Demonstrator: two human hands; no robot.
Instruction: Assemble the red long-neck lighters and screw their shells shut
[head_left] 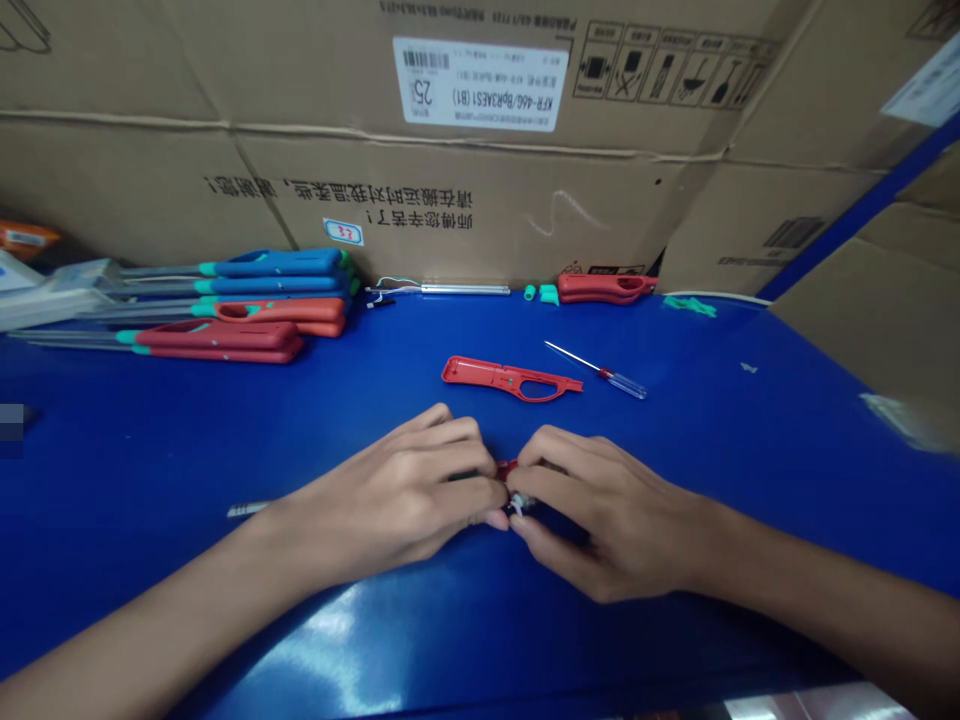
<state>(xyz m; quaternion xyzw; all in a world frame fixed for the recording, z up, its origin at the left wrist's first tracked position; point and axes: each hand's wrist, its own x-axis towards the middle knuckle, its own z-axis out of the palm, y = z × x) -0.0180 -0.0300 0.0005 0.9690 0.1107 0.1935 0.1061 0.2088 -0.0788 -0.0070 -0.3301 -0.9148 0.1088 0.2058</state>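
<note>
Close together over the blue table, my left hand [405, 490] and my right hand [607, 510] have their fingers closed around a utility lighter. Only a little of its red casing [507, 468] shows between the fingertips. A small whitish part [519, 502] is at my right thumb and forefinger. The tip of a slotted metal tube [249, 509] sticks out to the left, beyond my left wrist; my hand covers its join with the casing. Just beyond my hands lies a loose red casing half [510, 378], its hollow side up. A screwdriver [600, 371] with a clear handle rests to its right.
Several blue, orange and red lighters [225, 335] are stacked at the back left. A metal tube with wires [465, 290], red casings [600, 288] and green plastic pieces [690, 306] lie along the back. A cardboard wall [480, 190] stands behind the blue table [360, 400].
</note>
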